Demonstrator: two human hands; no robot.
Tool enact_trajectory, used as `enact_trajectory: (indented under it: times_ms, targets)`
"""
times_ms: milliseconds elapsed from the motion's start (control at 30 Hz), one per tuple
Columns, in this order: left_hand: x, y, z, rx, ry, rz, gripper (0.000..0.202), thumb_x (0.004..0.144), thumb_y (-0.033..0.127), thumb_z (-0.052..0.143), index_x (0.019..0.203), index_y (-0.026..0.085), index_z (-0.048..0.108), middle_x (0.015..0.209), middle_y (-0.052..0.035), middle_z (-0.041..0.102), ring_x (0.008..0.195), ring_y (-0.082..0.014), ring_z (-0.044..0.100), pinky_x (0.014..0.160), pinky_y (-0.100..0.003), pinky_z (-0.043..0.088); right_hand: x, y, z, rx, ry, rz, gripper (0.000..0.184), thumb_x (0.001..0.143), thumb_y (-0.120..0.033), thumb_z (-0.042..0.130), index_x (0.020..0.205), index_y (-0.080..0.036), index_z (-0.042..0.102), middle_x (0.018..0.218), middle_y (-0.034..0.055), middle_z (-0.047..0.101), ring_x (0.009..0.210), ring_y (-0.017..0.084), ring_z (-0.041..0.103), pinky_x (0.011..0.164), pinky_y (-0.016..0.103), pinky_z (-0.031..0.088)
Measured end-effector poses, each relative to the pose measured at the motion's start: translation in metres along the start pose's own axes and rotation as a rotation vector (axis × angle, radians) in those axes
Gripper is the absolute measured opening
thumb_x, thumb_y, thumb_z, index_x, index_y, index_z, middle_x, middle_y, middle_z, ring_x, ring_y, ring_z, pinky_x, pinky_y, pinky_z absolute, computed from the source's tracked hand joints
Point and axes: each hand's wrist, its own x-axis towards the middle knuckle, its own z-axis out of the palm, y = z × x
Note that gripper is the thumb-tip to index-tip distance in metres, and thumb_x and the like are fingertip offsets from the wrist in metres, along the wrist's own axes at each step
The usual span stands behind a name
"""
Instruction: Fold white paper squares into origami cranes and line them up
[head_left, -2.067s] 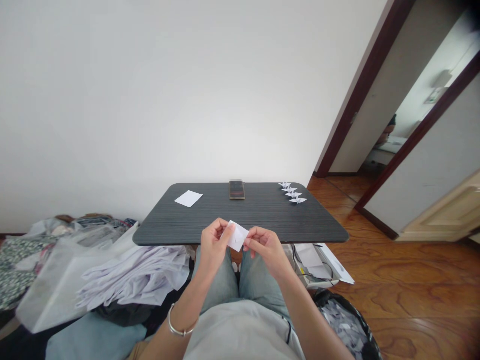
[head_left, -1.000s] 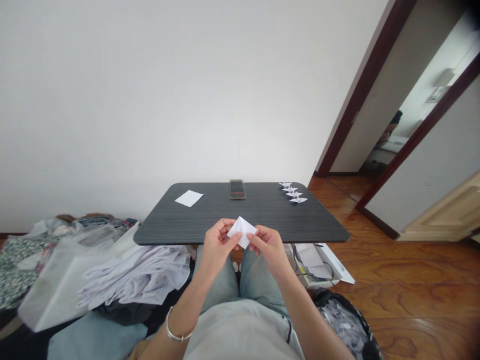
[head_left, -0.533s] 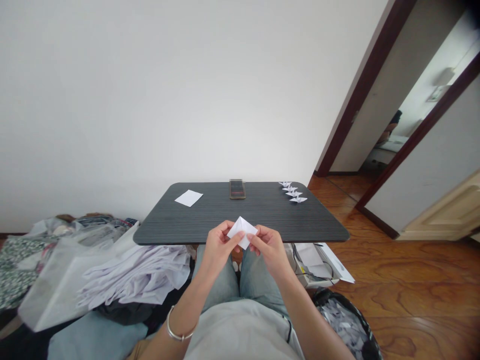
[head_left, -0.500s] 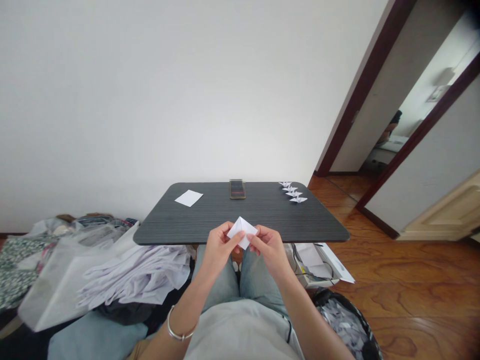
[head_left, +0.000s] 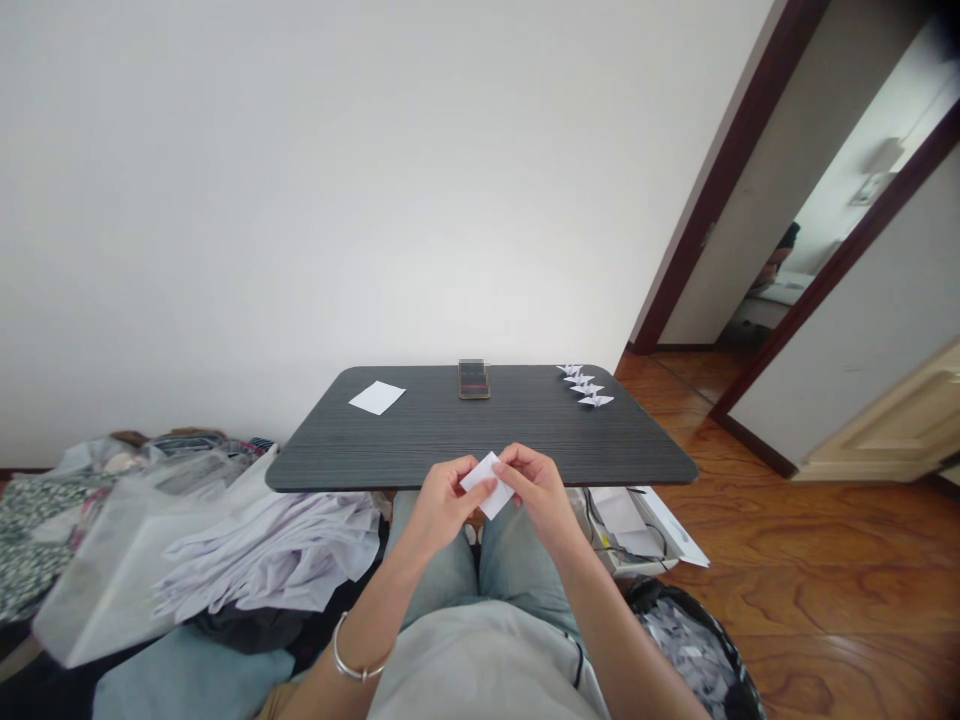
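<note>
Moving closer together, your left hand [head_left: 446, 510] and right hand [head_left: 540, 490] are gripping the folded white paper [head_left: 491, 503] just over the desk's front edge [head_left: 337, 482].

Bare left hand [head_left: 444, 512] and bare right hand [head_left: 540, 492] meet just above the pale-blue denim knees [head_left: 439, 550].
Bare left forearm [head_left: 371, 610] and bare right forearm [head_left: 600, 600] angle inward, a thin silver bangle [head_left: 352, 655] at the left wrist; fingertips [head_left: 501, 468] pinch closely, the exact grip probably partly hidden.
</note>
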Motion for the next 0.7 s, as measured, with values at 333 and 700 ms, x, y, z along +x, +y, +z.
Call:
enact_trajectory:
  times_ms: [333, 700]
  targets:
    - [-0.0008, -0.0003, 0.0012, -0.077, -0.039, -0.055, 0.031, 0.069, 0.040, 0.064, 0.059, 0.015, 0.048, 0.048, 0.0058, 0.044, 0.043, -0.0065, 0.036, 0.042, -0.019, 0.024, -0.0026, -0.0002, 0.0001, 0.080, 0.011, 0.044, 0.023, 0.070, -0.035, 0.064, 0.060, -0.018, 0.051, 0.049, -0.0061, 0.046, 0.041, 0.007, 0.035, 0.038, 0.019, 0.023]
    - [-0.0011, 0.0019, 0.0023, -0.070, -0.061, -0.062, 0.032, 0.069, 0.040, 0.064, 0.059, 0.016, 0.046, 0.048, 0.0064, 0.042, 0.042, -0.0061, 0.037, 0.041, -0.018, 0.025, -0.0022, 0.0001, 0.0000, 0.105, 0.021, 0.019, 0.019, 0.070, -0.031, 0.064, 0.059, -0.018, 0.054, 0.050, -0.0053, 0.048, 0.041, 0.007, 0.038, 0.040, 0.019, 0.027]
